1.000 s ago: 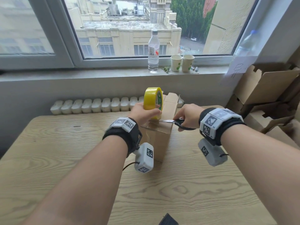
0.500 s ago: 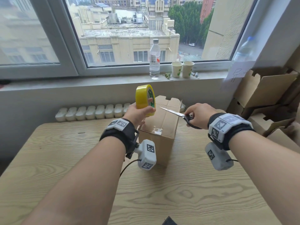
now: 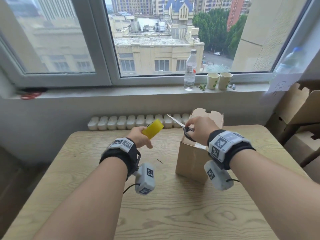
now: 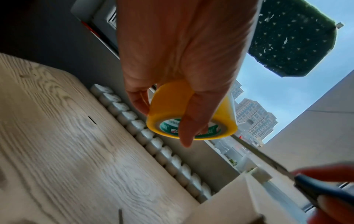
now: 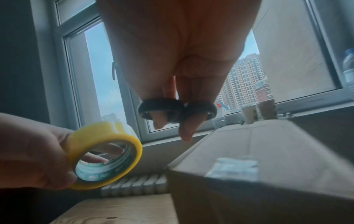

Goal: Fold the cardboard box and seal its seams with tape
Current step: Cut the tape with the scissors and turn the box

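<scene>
Cardboard box (image 3: 194,158) stands at right of centre on the wooden table (image 3: 173,213) in the head view, tape patch on top; left hand (image 3: 140,137) clutches the yellow tape roll (image 3: 153,128), right hand (image 3: 199,127) holds scissors (image 3: 181,126) over it. Left wrist view: fingers (image 4: 189,121) curl round the roll. Right wrist view: fingers (image 5: 184,125) threaded through black handles, box lower right
</scene>
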`<move>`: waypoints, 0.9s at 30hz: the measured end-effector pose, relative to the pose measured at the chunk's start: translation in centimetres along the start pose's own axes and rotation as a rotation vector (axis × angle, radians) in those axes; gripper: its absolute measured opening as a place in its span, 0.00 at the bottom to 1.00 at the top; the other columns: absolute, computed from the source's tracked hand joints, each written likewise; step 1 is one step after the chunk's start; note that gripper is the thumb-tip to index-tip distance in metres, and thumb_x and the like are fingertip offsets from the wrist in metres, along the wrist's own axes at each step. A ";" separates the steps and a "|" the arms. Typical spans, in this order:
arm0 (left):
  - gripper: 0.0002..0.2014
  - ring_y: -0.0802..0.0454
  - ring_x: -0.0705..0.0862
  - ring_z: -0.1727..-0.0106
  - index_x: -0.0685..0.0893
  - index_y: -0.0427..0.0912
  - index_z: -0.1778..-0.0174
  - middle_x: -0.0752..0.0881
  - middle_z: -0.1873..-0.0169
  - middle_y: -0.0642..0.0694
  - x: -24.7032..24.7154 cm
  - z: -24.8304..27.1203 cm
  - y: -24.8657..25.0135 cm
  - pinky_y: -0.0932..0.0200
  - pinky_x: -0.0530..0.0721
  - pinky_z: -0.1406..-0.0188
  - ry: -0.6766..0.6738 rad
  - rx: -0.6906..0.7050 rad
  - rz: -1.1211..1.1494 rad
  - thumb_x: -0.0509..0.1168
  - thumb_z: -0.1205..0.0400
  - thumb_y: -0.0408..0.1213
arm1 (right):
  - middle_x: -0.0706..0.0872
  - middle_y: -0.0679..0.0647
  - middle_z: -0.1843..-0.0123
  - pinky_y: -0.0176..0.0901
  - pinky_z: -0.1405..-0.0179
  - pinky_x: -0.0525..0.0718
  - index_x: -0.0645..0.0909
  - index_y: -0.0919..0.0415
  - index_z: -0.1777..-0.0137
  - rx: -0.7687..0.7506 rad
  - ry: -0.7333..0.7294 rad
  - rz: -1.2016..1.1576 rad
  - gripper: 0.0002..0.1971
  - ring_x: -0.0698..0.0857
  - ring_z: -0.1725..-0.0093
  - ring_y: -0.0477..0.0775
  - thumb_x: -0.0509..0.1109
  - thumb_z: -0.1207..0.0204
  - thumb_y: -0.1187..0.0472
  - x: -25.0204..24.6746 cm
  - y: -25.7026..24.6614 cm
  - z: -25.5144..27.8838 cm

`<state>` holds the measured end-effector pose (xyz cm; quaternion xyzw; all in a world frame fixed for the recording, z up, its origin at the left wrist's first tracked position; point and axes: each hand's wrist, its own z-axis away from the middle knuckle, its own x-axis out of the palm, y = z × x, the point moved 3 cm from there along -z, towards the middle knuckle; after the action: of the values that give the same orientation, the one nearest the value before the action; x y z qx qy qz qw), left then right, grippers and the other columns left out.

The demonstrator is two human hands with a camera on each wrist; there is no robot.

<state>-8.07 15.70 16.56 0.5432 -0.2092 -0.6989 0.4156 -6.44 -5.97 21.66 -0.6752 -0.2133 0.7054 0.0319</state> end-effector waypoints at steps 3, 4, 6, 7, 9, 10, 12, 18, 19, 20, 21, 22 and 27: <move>0.25 0.45 0.79 0.50 0.82 0.38 0.39 0.81 0.54 0.43 -1.5 0.1 -2.9 0.56 0.72 0.49 -0.008 -0.052 -0.045 0.77 0.32 0.23 | 0.88 0.54 0.48 0.40 0.52 0.77 0.86 0.52 0.44 -0.034 -0.038 0.001 0.11 0.84 0.46 0.56 0.67 0.24 0.57 1.9 -2.9 -0.4; 0.26 0.45 0.79 0.50 0.82 0.38 0.38 0.81 0.55 0.43 -1.9 0.0 -3.8 0.55 0.73 0.49 -0.011 -0.063 -0.062 0.77 0.32 0.24 | 0.88 0.54 0.47 0.41 0.51 0.77 0.86 0.52 0.44 -0.035 -0.053 0.003 0.11 0.84 0.46 0.57 0.67 0.24 0.57 2.6 -3.7 -0.5; 0.26 0.46 0.79 0.51 0.82 0.40 0.37 0.81 0.55 0.44 -2.6 -0.2 -5.4 0.56 0.74 0.51 -0.029 -0.073 -0.098 0.77 0.32 0.24 | 0.88 0.53 0.46 0.41 0.50 0.77 0.86 0.51 0.45 -0.038 -0.084 0.011 0.11 0.83 0.45 0.57 0.66 0.24 0.57 4.3 -4.9 -0.8; 0.26 0.46 0.79 0.52 0.82 0.41 0.38 0.81 0.56 0.44 -2.9 -0.3 -6.1 0.57 0.73 0.53 -0.039 -0.080 -0.117 0.77 0.32 0.25 | 0.88 0.53 0.45 0.40 0.51 0.76 0.86 0.51 0.45 -0.039 -0.105 0.018 0.10 0.83 0.44 0.57 0.66 0.23 0.57 5.2 -5.4 -0.8; 0.24 0.46 0.78 0.54 0.83 0.43 0.42 0.80 0.58 0.45 -3.4 -0.5 -7.5 0.58 0.73 0.57 -0.045 -0.096 -0.146 0.78 0.33 0.25 | 0.87 0.53 0.45 0.39 0.52 0.74 0.85 0.52 0.45 -0.026 -0.149 0.026 0.10 0.82 0.43 0.56 0.65 0.23 0.58 7.1 -6.0 -1.0; 0.22 0.46 0.78 0.54 0.84 0.44 0.45 0.80 0.60 0.45 -3.5 -0.7 -8.3 0.58 0.73 0.57 -0.045 -0.105 -0.155 0.78 0.33 0.26 | 0.87 0.53 0.45 0.40 0.52 0.74 0.85 0.52 0.44 -0.014 -0.173 0.027 0.11 0.82 0.43 0.57 0.64 0.22 0.58 7.9 -6.2 -1.0; 0.20 0.45 0.79 0.54 0.83 0.46 0.50 0.80 0.63 0.47 -3.4 -1.1 -9.8 0.57 0.74 0.56 -0.054 -0.124 -0.175 0.79 0.34 0.27 | 0.86 0.53 0.43 0.42 0.49 0.77 0.84 0.52 0.44 0.001 -0.220 0.034 0.11 0.82 0.42 0.57 0.64 0.22 0.59 9.7 -6.6 -1.0; 0.22 0.39 0.83 0.45 0.85 0.50 0.48 0.83 0.55 0.45 -1.8 -2.3 -14.4 0.49 0.82 0.44 -0.092 -0.163 -0.278 0.81 0.36 0.31 | 0.86 0.56 0.43 0.45 0.50 0.80 0.81 0.55 0.39 0.048 -0.363 0.065 0.14 0.83 0.45 0.60 0.61 0.22 0.63 15.4 -6.3 -0.4; 0.22 0.38 0.83 0.44 0.86 0.50 0.48 0.83 0.55 0.45 -1.3 -2.6 -15.1 0.48 0.82 0.43 -0.097 -0.165 -0.289 0.81 0.36 0.31 | 0.86 0.56 0.43 0.45 0.52 0.79 0.81 0.56 0.38 0.056 -0.399 0.073 0.15 0.83 0.45 0.59 0.60 0.22 0.64 16.4 -6.1 -0.2; 0.23 0.37 0.82 0.42 0.86 0.51 0.47 0.83 0.53 0.46 -0.9 -2.8 -15.7 0.47 0.81 0.41 -0.096 -0.167 -0.303 0.81 0.36 0.31 | 0.86 0.56 0.44 0.44 0.53 0.79 0.81 0.56 0.39 0.061 -0.433 0.086 0.15 0.83 0.46 0.59 0.59 0.21 0.65 17.4 -5.8 0.0; 0.25 0.36 0.81 0.40 0.87 0.51 0.45 0.82 0.49 0.45 -0.5 -3.0 -16.2 0.46 0.80 0.39 -0.091 -0.170 -0.321 0.81 0.36 0.32 | 0.86 0.56 0.45 0.44 0.54 0.78 0.81 0.57 0.39 0.065 -0.463 0.102 0.15 0.83 0.48 0.59 0.58 0.21 0.65 18.3 -5.4 0.1; 0.27 0.36 0.79 0.38 0.87 0.51 0.41 0.80 0.44 0.45 -0.2 -3.2 -16.8 0.46 0.78 0.37 -0.086 -0.172 -0.342 0.81 0.36 0.32 | 0.86 0.55 0.47 0.44 0.56 0.77 0.81 0.57 0.40 0.070 -0.487 0.119 0.14 0.82 0.50 0.58 0.58 0.21 0.65 19.2 -5.0 0.3; 0.32 0.38 0.66 0.23 0.81 0.50 0.31 0.63 0.24 0.42 1.5 -4.2 -19.1 0.47 0.71 0.27 -0.113 -0.187 -0.374 0.80 0.32 0.34 | 0.85 0.55 0.54 0.43 0.61 0.75 0.81 0.58 0.45 0.120 -0.548 0.161 0.12 0.80 0.57 0.57 0.57 0.21 0.63 22.2 -3.0 1.1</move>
<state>-11.05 25.98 0.08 0.4916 -0.0623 -0.8095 0.3149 -10.12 3.85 1.84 -0.4709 -0.1177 0.8732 -0.0431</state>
